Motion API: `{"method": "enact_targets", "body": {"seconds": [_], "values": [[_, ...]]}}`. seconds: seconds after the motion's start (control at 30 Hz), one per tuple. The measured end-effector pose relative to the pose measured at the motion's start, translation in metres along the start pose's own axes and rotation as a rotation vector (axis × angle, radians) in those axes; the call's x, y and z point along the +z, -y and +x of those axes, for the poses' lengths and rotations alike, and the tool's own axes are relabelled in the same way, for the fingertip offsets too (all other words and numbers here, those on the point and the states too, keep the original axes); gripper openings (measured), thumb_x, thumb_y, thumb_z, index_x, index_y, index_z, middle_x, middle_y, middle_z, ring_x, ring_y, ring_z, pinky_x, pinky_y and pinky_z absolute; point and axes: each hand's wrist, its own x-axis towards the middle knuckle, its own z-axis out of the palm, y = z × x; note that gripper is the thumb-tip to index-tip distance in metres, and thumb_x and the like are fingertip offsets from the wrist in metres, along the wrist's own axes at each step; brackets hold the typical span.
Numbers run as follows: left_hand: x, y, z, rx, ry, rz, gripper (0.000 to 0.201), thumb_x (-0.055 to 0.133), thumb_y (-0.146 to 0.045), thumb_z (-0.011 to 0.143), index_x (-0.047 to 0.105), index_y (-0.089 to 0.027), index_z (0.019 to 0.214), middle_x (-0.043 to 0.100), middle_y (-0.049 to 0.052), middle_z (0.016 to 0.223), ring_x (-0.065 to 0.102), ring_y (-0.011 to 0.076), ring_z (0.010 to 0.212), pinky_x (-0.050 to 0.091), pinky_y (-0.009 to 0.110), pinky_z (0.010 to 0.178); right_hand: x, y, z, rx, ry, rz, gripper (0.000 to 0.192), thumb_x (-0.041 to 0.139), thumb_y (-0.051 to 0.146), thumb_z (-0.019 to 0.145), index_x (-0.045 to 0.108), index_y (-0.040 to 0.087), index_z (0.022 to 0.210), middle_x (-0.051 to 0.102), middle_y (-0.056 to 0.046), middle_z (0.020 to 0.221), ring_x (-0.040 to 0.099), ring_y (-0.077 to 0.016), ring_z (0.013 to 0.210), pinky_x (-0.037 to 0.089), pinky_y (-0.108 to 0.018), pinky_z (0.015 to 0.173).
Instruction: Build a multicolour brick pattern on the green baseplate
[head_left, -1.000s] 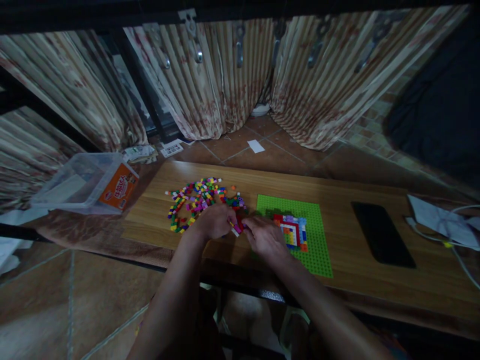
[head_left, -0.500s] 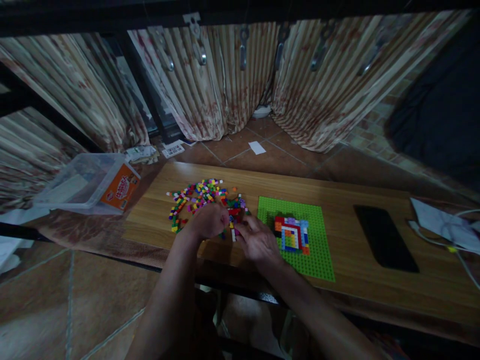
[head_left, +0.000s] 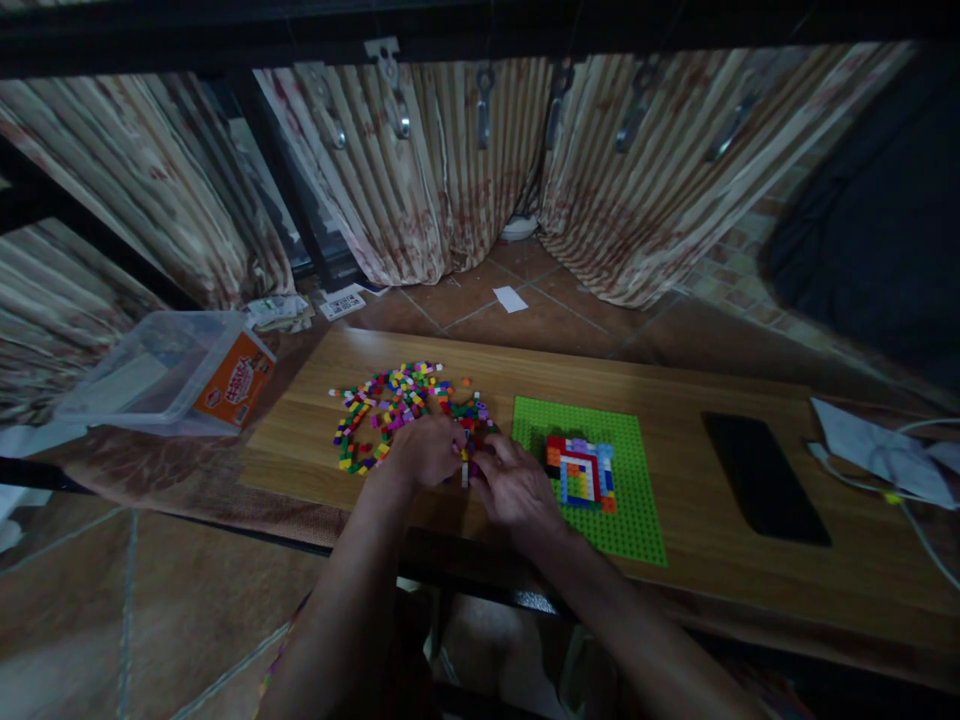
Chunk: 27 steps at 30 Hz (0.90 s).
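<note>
Two hands, nearest, meeting over the front edge of one wooden bench (head_left: pixel 675 390). Left hand (head_left: pixel 426 452): grip curled closed; right hand (head_left: pixel 512 485): grip closed at the fingertips. Both pinch one short stack of small bricks (head_left: pixel 466 466) between them, just beside the baseplate. One green baseplate (head_left: pixel 630 520), flat, carrying one square multicoloured brick panel (head_left: pixel 581 470). One loose pile of small bricks (head_left: pixel 390 405), too many to count, beyond the left hand. One black phone (head_left: pixel 761 478), far right. One clear plastic tub (head_left: pixel 161 370), off the bench, left.
</note>
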Motion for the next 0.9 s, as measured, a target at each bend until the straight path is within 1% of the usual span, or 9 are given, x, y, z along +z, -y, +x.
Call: {"method": "enact_targets", "body": {"seconds": [0.13,0.27,0.43,0.53,0.67,0.8,0.9], "values": [[-0.001,-0.005,0.0,-0.002,0.028,0.065,0.017,0.055,-0.02,0.07,0.069,-0.021,0.08,0.069,0.005,0.078,0.063,0.0206,0.078,0.043,0.027,0.066,0.0,0.0,0.001,0.018,0.015,0.005,0.026,0.05,0.027,0.089,0.064,0.019,0.11,0.054,-0.012,0.122,0.051,-0.0264,0.109,0.044,-0.039,0.093],[0.001,-0.008,0.001,0.014,0.031,0.125,0.018,0.051,-0.016,0.071,0.066,-0.02,0.08,0.069,0.006,0.081,0.063,0.022,0.08,0.042,0.028,0.064,-0.001,0.0,0.001,0.026,0.004,0.025,0.026,0.051,0.026,0.088,0.064,0.018,0.109,0.054,-0.012,0.121,0.051,-0.0265,0.109,0.044,-0.039,0.093],[0.002,-0.005,0.001,0.031,0.008,0.095,0.015,0.05,-0.017,0.075,0.063,-0.018,0.082,0.068,0.007,0.082,0.063,0.0218,0.079,0.041,0.028,0.064,-0.001,-0.001,0.001,0.014,-0.029,0.064,0.023,0.053,0.025,0.087,0.063,0.017,0.106,0.054,-0.012,0.118,0.051,-0.0264,0.105,0.045,-0.04,0.092],[-0.005,0.002,-0.001,0.049,-0.01,0.005,0.014,0.049,-0.017,0.077,0.063,-0.017,0.082,0.067,0.006,0.079,0.062,0.0196,0.076,0.041,0.027,0.065,-0.001,-0.002,0.0,0.002,-0.097,0.164,0.023,0.052,0.023,0.088,0.062,0.017,0.108,0.054,-0.012,0.116,0.052,-0.0246,0.106,0.045,-0.038,0.093],[-0.014,0.009,-0.004,0.13,-0.024,-0.196,0.012,0.051,-0.021,0.079,0.061,-0.016,0.079,0.065,0.003,0.073,0.059,0.0157,0.069,0.04,0.024,0.062,-0.005,-0.003,0.0,-0.008,-0.209,0.334,0.025,0.048,0.019,0.089,0.059,0.018,0.112,0.056,-0.01,0.111,0.054,-0.0217,0.105,0.045,-0.034,0.093],[-0.013,0.008,-0.004,0.201,0.036,-0.407,0.015,0.051,-0.027,0.082,0.061,-0.015,0.081,0.064,0.001,0.073,0.058,0.0136,0.066,0.04,0.023,0.06,-0.011,-0.004,0.002,-0.016,-0.321,0.415,0.025,0.048,0.016,0.089,0.057,0.02,0.112,0.061,-0.008,0.107,0.056,-0.0211,0.103,0.046,-0.033,0.092],[-0.01,0.007,-0.003,0.228,0.077,-0.487,0.017,0.052,-0.03,0.083,0.061,-0.015,0.086,0.065,0.001,0.077,0.059,0.0135,0.069,0.042,0.023,0.062,-0.014,-0.006,0.003,-0.019,-0.362,0.426,0.027,0.049,0.016,0.089,0.057,0.021,0.114,0.062,-0.008,0.108,0.056,-0.021,0.103,0.047,-0.034,0.091]]}}
